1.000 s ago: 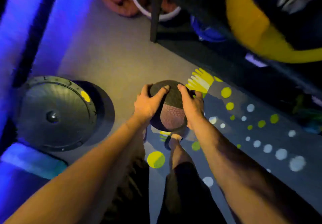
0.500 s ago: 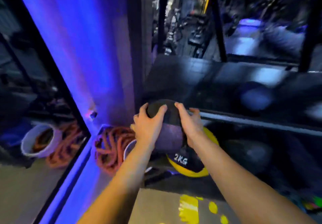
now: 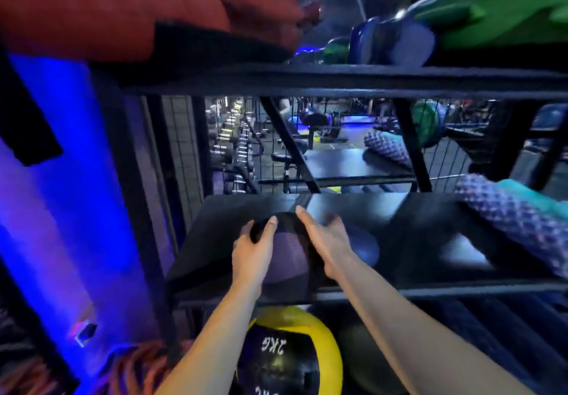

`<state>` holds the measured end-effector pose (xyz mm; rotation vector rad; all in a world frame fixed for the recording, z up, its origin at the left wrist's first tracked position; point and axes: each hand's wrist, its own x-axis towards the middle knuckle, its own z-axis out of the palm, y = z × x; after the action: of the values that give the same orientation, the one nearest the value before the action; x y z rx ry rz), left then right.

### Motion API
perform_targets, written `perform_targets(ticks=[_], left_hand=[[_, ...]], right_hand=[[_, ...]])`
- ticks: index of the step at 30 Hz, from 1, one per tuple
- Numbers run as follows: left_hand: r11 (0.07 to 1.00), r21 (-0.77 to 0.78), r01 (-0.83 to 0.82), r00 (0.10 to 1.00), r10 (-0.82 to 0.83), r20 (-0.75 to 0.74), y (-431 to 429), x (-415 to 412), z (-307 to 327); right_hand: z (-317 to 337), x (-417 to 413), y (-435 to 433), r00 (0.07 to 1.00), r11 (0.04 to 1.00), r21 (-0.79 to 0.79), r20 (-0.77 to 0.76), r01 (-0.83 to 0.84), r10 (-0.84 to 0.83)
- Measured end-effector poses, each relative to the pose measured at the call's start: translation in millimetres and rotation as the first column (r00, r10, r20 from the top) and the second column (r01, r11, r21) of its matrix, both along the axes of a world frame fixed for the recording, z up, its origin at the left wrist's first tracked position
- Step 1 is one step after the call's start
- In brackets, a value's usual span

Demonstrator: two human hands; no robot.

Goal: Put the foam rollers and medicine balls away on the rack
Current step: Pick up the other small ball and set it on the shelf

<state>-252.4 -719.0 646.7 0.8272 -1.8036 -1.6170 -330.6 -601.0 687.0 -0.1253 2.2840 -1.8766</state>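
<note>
Black metal rack [image 3: 338,82] with flat dark shelves, filling most of the view; blue-lit wall [image 3: 61,179] to its left. On the top shelf, a large orange-red padded object [image 3: 138,4] at left and a green padded object [image 3: 498,10] at right. On the middle shelf, far right, a purple knobbly foam roller [image 3: 516,222] lying slantwise. On the shelf below, a yellow and black medicine ball [image 3: 289,351] marked 2KG. Over the front left part of the middle shelf, between the two hands, a black and dull purple medicine ball [image 3: 285,256]; whether it rests on the shelf or hangs just above it cannot be told. Just behind the right hand, a blurred blue round shape [image 3: 362,247] on the same shelf.

Left hand [image 3: 253,250]: fingers and thumb curled round the left side of the ball, gripping it. Right hand [image 3: 325,241]: palm against the right side of the ball, thumb stretched straight along its top, fingers blurred and loosely spread to the right, not wrapped round it.
</note>
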Motion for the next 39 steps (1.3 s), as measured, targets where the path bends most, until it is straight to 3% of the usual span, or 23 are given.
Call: perform_targets(ticks=[6,9,12,16,18,21,24,26,29,32,39], left_hand=[[0.968,-0.25,-0.007,0.98,0.057,0.19,10,-39,-12],[0.923,-0.38,0.057,0.961,0.053,0.272,10,-59,-16],[0.916,-0.398,0.057,0.96,0.059,0.272,5,-72,-21],[0.925,-0.379,0.03,0.948,0.093,0.303,-3,-83,-20],[0.938,-0.348,-0.004,0.94,0.122,0.318,-7,-86,-18],[0.953,-0.292,-0.076,0.92,0.18,0.347,-16,-90,-15],[0.952,-0.277,-0.131,0.905,0.229,0.359,-23,-88,-18],[0.946,-0.279,-0.163,0.901,0.258,0.348,-26,-84,-23],[0.932,-0.322,-0.166,0.911,0.27,0.311,-26,-78,-30],[0.919,-0.368,-0.14,0.924,0.255,0.284,-19,-73,-32],[0.949,-0.302,-0.09,0.913,0.2,0.356,-18,-57,-22]], right_hand=[[-11,-40,4,0.966,0.961,0.214,-0.149,-0.177,0.211],[-17,-53,11,0.882,0.879,0.401,-0.273,-0.257,0.383],[-31,-71,18,0.804,0.801,0.526,-0.323,-0.286,0.499],[-40,-100,28,0.73,0.729,0.556,-0.287,-0.4,0.62],[-37,-119,37,0.711,0.687,0.634,-0.295,-0.354,0.638],[-34,-156,51,0.727,0.66,0.743,-0.392,-0.111,0.564],[-58,-176,71,0.798,0.525,0.847,-0.258,-0.084,0.545],[-86,-176,79,0.848,0.588,0.796,-0.208,-0.143,0.488],[-105,-177,76,0.884,0.69,0.717,-0.252,-0.102,0.393],[-98,-181,72,0.892,0.684,0.713,-0.198,-0.155,0.407],[-96,-168,91,0.874,0.707,0.668,-0.177,-0.231,0.453]])
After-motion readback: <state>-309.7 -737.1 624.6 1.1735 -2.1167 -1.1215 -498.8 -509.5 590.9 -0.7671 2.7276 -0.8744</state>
